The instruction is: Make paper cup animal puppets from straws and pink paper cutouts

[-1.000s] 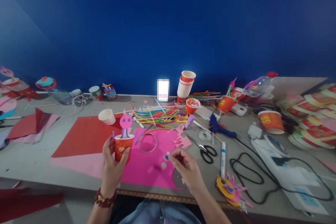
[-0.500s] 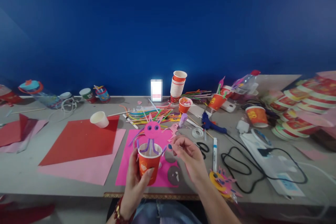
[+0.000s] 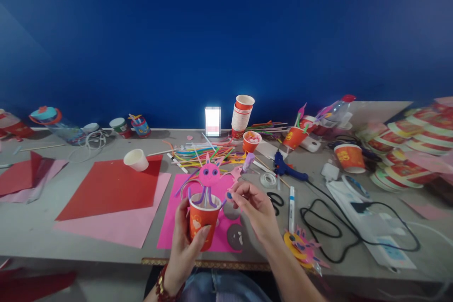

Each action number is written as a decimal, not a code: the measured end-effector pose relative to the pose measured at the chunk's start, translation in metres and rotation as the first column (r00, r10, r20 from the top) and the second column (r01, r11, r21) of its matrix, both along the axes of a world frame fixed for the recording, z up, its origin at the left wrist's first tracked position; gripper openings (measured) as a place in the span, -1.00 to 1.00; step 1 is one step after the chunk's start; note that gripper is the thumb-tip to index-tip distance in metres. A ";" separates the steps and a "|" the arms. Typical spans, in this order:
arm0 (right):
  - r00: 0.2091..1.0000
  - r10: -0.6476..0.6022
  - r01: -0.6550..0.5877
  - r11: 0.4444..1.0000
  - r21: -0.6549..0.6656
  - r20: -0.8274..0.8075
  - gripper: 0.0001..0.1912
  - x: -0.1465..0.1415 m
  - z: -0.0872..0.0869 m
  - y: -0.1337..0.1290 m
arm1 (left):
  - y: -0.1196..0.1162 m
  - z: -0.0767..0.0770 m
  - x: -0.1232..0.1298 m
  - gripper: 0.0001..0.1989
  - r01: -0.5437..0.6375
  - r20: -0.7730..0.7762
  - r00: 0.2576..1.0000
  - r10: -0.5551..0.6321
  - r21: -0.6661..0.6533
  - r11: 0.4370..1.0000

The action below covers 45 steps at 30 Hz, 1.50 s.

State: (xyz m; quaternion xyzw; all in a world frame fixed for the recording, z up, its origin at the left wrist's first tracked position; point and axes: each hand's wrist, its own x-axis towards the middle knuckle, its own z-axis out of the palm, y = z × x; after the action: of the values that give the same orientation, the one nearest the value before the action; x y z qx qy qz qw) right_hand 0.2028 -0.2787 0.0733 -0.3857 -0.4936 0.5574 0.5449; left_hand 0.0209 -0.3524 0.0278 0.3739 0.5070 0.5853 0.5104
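Observation:
My left hand [image 3: 184,240] is wrapped round an orange paper cup [image 3: 202,229], which stands upright in it above a bright pink sheet [image 3: 166,231]. Out of the cup rises a pink cut-out face [image 3: 210,174] with pointed ears and two round eyes. Bent purple pipe cleaners [image 3: 204,194] hang below the face at the cup's white rim. To the right of the rim, the thumb and fingertips of my right hand [image 3: 253,205] pinch a small blue piece [image 3: 229,195]. What exactly this piece is, I cannot make out.
Behind the cup lie several coloured pipe cleaners [image 3: 198,153] and a stack of paper cups [image 3: 241,118]. To the right are a blue glue gun [image 3: 288,170], black-handled scissors [image 3: 275,202], a marker [image 3: 291,207] and a power strip [image 3: 371,226]. Red paper [image 3: 109,188] lies left.
The view has shifted slightly. The cup and pink face have moved a little to the right, nearer the blue piece. Both hands keep their hold.

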 end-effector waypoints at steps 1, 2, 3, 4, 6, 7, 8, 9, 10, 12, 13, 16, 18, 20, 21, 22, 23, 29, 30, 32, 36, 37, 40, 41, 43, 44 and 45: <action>1.000 0.002 -0.002 1.000 -0.009 -0.009 -0.78 0.000 0.000 0.000 | 0.000 0.000 0.000 -0.32 0.005 -0.007 1.000 -0.005 0.002 1.000; 1.000 0.005 -0.005 1.000 -0.019 -0.016 -0.78 0.001 0.000 0.000 | 0.000 0.000 0.000 -0.32 0.009 -0.011 1.000 -0.009 0.003 1.000; 1.000 0.008 -0.009 1.000 -0.028 -0.019 -0.78 0.001 0.000 0.000 | 0.000 -0.001 0.000 -0.32 0.012 -0.013 1.000 -0.012 0.006 1.000; 1.000 0.009 -0.010 0.999 -0.035 -0.018 -0.78 0.002 0.001 0.000 | 0.000 -0.002 0.000 -0.33 0.010 -0.012 1.000 -0.009 0.011 1.000; 1.000 0.009 -0.010 0.999 -0.046 -0.011 -0.77 0.003 0.001 0.000 | 0.002 -0.004 0.001 -0.33 -0.008 -0.010 1.000 0.008 0.029 1.000; 1.000 0.010 -0.010 0.999 -0.051 -0.011 -0.77 0.003 0.002 0.000 | 0.002 -0.005 0.001 -0.33 -0.016 -0.011 1.000 0.016 0.040 0.999; 1.000 0.010 -0.011 0.998 -0.056 -0.014 -0.77 0.003 0.002 0.000 | 0.003 -0.007 0.001 -0.33 -0.020 -0.016 1.000 0.021 0.052 0.998; 1.000 0.009 -0.010 0.998 -0.059 -0.020 -0.77 0.003 0.002 0.000 | 0.003 -0.007 0.002 -0.34 -0.023 -0.025 0.999 0.025 0.062 0.998; 1.000 0.008 -0.009 0.998 -0.060 -0.028 -0.78 0.002 0.001 -0.001 | 0.004 -0.008 0.002 -0.35 -0.023 -0.039 0.999 0.026 0.070 0.997; 0.999 0.001 -0.004 0.998 -0.061 -0.051 -0.78 0.000 0.000 -0.001 | 0.004 -0.008 0.003 -0.35 -0.017 -0.066 0.998 0.023 0.080 0.997; 0.998 -0.003 -0.001 0.998 -0.065 -0.066 -0.78 0.000 0.000 -0.001 | 0.004 -0.008 0.003 -0.35 -0.017 -0.074 0.997 0.023 0.085 0.996; 0.993 -0.019 0.007 0.995 -0.097 -0.115 -0.75 -0.002 -0.001 -0.001 | 0.003 -0.007 0.003 -0.35 -0.013 -0.079 0.997 0.022 0.102 0.995; 0.987 -0.029 0.006 0.990 -0.143 -0.161 -0.73 -0.002 -0.001 -0.001 | 0.003 -0.007 0.003 -0.35 -0.011 -0.081 0.997 0.020 0.115 0.993; 0.972 -0.037 -0.013 0.977 -0.214 -0.230 -0.71 -0.002 -0.001 0.000 | 0.002 -0.006 0.003 -0.36 -0.008 -0.081 0.997 0.018 0.119 0.993; 0.962 -0.041 -0.031 0.967 -0.253 -0.272 -0.70 -0.002 0.000 0.000 | 0.002 -0.006 0.003 -0.35 -0.008 -0.080 0.997 0.018 0.119 0.993; 0.950 -0.044 -0.051 0.956 -0.290 -0.311 -0.69 -0.002 -0.001 0.000 | 0.003 -0.006 0.003 -0.35 -0.010 -0.080 0.997 0.019 0.118 0.993; 0.938 -0.047 -0.069 0.946 -0.318 -0.343 -0.68 -0.002 -0.001 0.000 | 0.003 -0.006 0.003 -0.35 -0.012 -0.081 0.996 0.022 0.115 0.993; 0.957 -0.096 0.034 0.974 -0.225 -0.274 -0.71 -0.003 -0.005 -0.003 | 0.003 -0.006 0.004 -0.34 -0.019 -0.118 0.993 0.033 0.119 0.993; 0.965 -0.095 0.050 0.981 -0.186 -0.243 -0.72 -0.004 -0.005 -0.003 | 0.003 -0.006 0.004 -0.34 -0.026 -0.125 0.991 0.041 0.120 0.992; 0.978 -0.075 0.050 0.990 -0.129 -0.196 -0.72 -0.005 -0.006 -0.004 | 0.003 -0.006 0.005 -0.34 -0.036 -0.138 0.989 0.052 0.121 0.992; 0.988 -0.053 0.039 0.995 -0.095 -0.147 -0.74 -0.008 -0.007 -0.007 | 0.003 -0.005 0.005 -0.36 -0.024 -0.138 0.990 0.040 0.116 0.993; 0.989 -0.054 0.042 0.995 -0.089 -0.139 -0.74 -0.008 -0.008 -0.007 | 0.002 -0.005 0.005 -0.36 -0.019 -0.136 0.990 0.034 0.113 0.993; 0.991 -0.066 0.059 0.996 -0.062 -0.120 -0.75 -0.009 -0.010 -0.008 | 0.002 -0.005 0.005 -0.37 -0.007 -0.134 0.991 0.021 0.107 0.994; 0.991 -0.071 0.065 0.996 -0.052 -0.114 -0.76 -0.009 -0.012 -0.008 | 0.001 -0.005 0.005 -0.37 -0.006 -0.133 0.991 0.020 0.106 0.994; 0.992 -0.078 0.075 0.997 -0.037 -0.097 -0.76 -0.009 -0.013 -0.007 | 0.001 -0.004 0.005 -0.37 -0.005 -0.130 0.991 0.018 0.104 0.995; 0.993 -0.081 0.079 0.996 -0.028 -0.085 -0.76 -0.009 -0.014 -0.007 | 0.001 -0.003 0.005 -0.37 -0.003 -0.129 0.992 0.016 0.101 0.995; 0.994 -0.085 0.084 0.996 -0.018 -0.072 -0.76 -0.010 -0.014 -0.007 | 0.001 -0.002 0.005 -0.37 -0.001 -0.131 0.991 0.013 0.097 0.995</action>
State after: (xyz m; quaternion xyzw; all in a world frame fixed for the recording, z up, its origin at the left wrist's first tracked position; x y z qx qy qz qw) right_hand 0.1932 -0.2853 0.0595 -0.3897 -0.4527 0.5512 0.5825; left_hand 0.0257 -0.3512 0.0256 0.4342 0.5120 0.5850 0.4551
